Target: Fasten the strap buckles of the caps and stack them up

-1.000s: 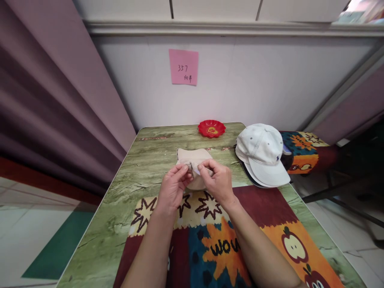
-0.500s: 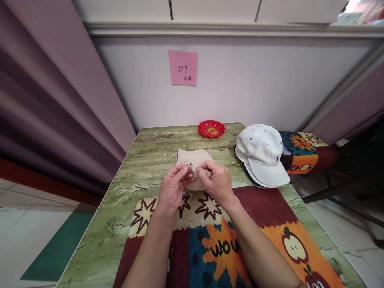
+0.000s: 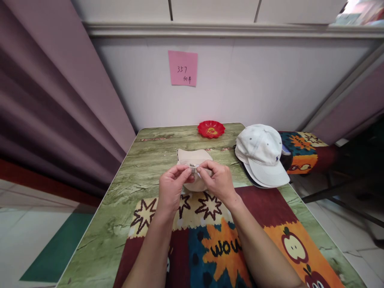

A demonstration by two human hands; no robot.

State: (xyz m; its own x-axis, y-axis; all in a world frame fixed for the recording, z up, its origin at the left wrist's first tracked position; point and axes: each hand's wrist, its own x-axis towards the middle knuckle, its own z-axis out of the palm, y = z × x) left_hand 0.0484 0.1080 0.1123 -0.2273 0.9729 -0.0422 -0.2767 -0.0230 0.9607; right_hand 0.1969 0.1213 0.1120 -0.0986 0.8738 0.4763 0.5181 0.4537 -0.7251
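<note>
A beige baseball cap (image 3: 194,155) rests on the table just past the patterned cloth, partly covered by my hands. At its near side, a small metal buckle (image 3: 193,169) sits on the cap's back strap. My left hand (image 3: 171,185) pinches the buckle's left end between thumb and forefinger. From the other side, my right hand (image 3: 220,181) has thumb and forefinger pinched on the strap (image 3: 207,172) next to the buckle. To the right lies a white baseball cap (image 3: 259,146), stacked on other caps, one of them dark.
A red scalloped dish (image 3: 211,129) stands near the wall, behind the beige cap. The colourful cloth (image 3: 222,244) covers the near part of the green wood-pattern table (image 3: 120,208). A pink note (image 3: 183,68) is stuck on the wall, and a purple curtain (image 3: 75,80) hangs at left.
My left fingers have shifted slightly onto the buckle, which now shows more plainly between both hands. The beige cap and the stacked caps stay in place.
</note>
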